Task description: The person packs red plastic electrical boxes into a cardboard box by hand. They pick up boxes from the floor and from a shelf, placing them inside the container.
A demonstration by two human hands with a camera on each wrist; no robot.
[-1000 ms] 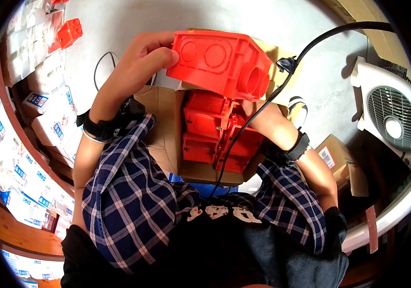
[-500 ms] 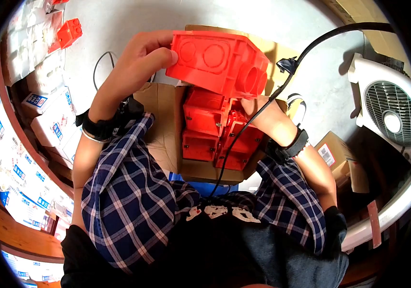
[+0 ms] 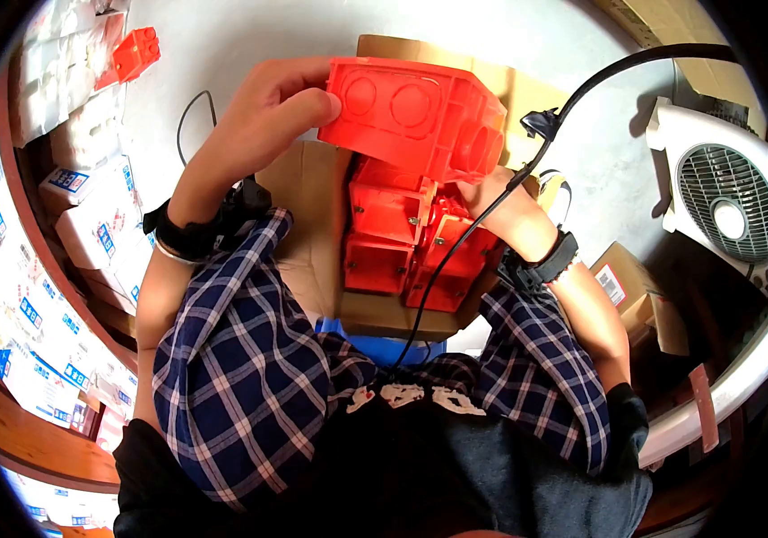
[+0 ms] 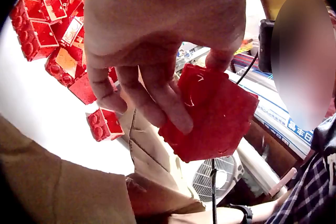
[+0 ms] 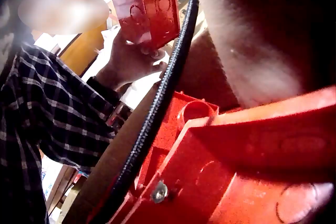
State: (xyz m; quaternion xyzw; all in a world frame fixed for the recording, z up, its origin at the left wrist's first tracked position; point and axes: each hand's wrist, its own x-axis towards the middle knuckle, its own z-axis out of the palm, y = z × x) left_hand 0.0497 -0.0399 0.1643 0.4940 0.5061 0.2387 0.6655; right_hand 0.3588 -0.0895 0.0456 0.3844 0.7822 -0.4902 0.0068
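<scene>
Over the far end of a cardboard carton point(image 3: 299, 211) of red boxes point(image 3: 377, 264), a red plastic box point(image 3: 402, 112) is gripped by the left hand point(image 3: 281, 112); the right hand point(image 3: 490, 190)'s grip is hidden.

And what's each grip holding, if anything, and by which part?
The left grip holds a red box by its left end in the head view. The right grip is partly hidden at the carton; whether it holds anything can't be told.
</scene>
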